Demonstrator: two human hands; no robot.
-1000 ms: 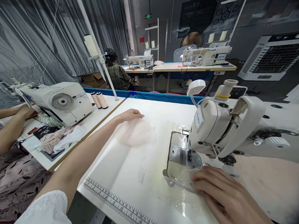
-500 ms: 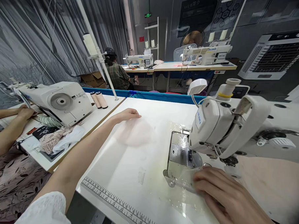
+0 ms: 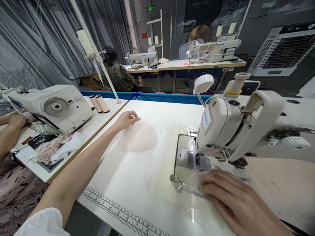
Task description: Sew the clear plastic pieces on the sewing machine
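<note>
My left hand [image 3: 126, 120] reaches over the white sewing table with thumb and fingers pinched together. They are at the far edge of a thin, pale pink, see-through fabric piece [image 3: 139, 138], rounded in outline, which spreads on the tabletop. My right hand [image 3: 234, 198] rests in front of the sewing machine [image 3: 215, 129], its fingers curled and closed on a translucent, sheer piece [image 3: 195, 184] at the front of the metal needle plate [image 3: 185, 158]. My right thumb is mostly hidden. Beyond the right hand, pale pink fabric [image 3: 285, 182] lies under the machine arm.
A printed ruler [image 3: 120, 213] runs along the front table edge. At left, a co-worker's hands [image 3: 16, 120] are by another sewing machine [image 3: 65, 106], with lace fabric [image 3: 48, 149] and thread spools [image 3: 102, 103] nearby. Another person [image 3: 116, 74] sits farther back.
The whole view has shifted slightly. The pale fabric by my left hand was blurred and now looks flatter and sharper. My right hand stays nearly where it was.
</note>
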